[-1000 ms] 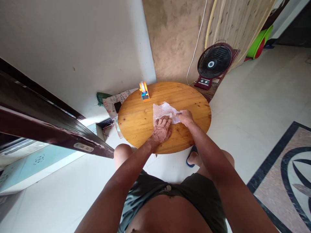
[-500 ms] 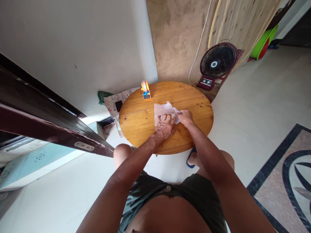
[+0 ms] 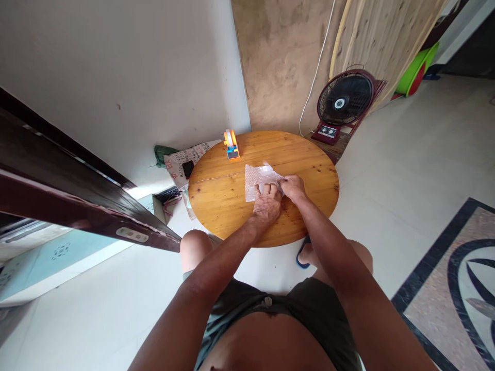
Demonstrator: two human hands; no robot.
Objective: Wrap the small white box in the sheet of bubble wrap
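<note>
A sheet of clear bubble wrap [image 3: 253, 178] lies on the round wooden table [image 3: 216, 201]. My left hand [image 3: 267, 202] rests on its near part, pressing down with bent, slightly parted fingers. At the sheet's right edge, my right hand [image 3: 293, 187] is closed in a pinch on the gathered plastic. The wrap is bunched between the two hands, and part of it is hidden under my left fingers. Farther back on the tabletop stands an orange and blue tape dispenser [image 3: 232, 147] with a roll of tape, apart from both hands.
A dark red fan [image 3: 342, 100] stands behind the table at the right. Left of the table, a black phone [image 3: 188, 169] lies on a printed sack [image 3: 176, 167]. A brown door frame [image 3: 96, 206] runs along the left. My knees are close to the table's front edge.
My left hand has shifted slightly right over the bubble wrap, and its fingers are more bent. My right hand keeps its pinch on the edge, with the wrap's top right corner lying differently.
</note>
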